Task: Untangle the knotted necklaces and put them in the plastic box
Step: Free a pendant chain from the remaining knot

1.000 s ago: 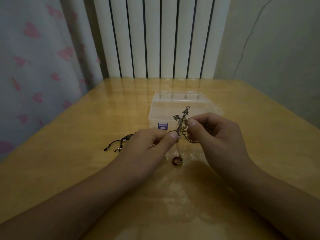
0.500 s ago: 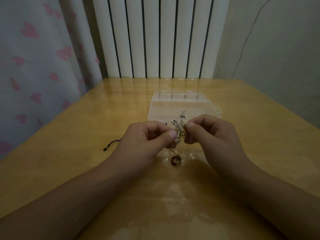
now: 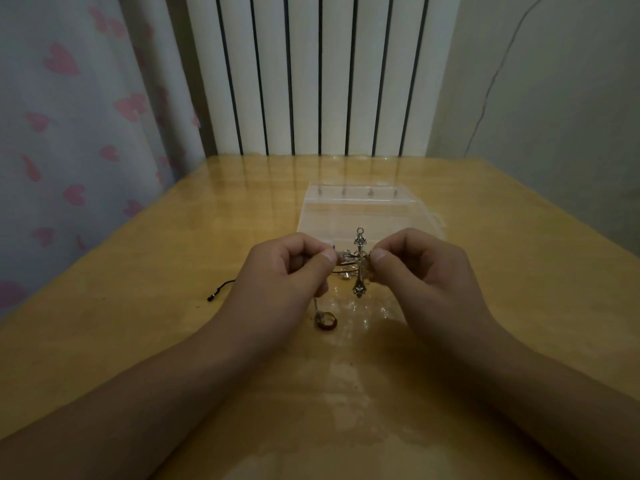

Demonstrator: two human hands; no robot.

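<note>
Since a second ago the hands have closed in; left hand (image 3: 291, 271) and right hand (image 3: 412, 268) pinch the knotted necklaces (image 3: 353, 268), cross pendant (image 3: 360, 268) upright between them, just before the plastic box (image 3: 363, 209).

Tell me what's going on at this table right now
A person is working on a tangle of necklaces, held up over the wooden table between both hands. The left hand and the right hand each pinch it from one side, with a silver cross pendant standing between the thumbs. A ring pendant dangles below the left hand, and a black cord end lies on the table. The clear plastic box sits just behind; nothing can be seen in it yet.
</note>
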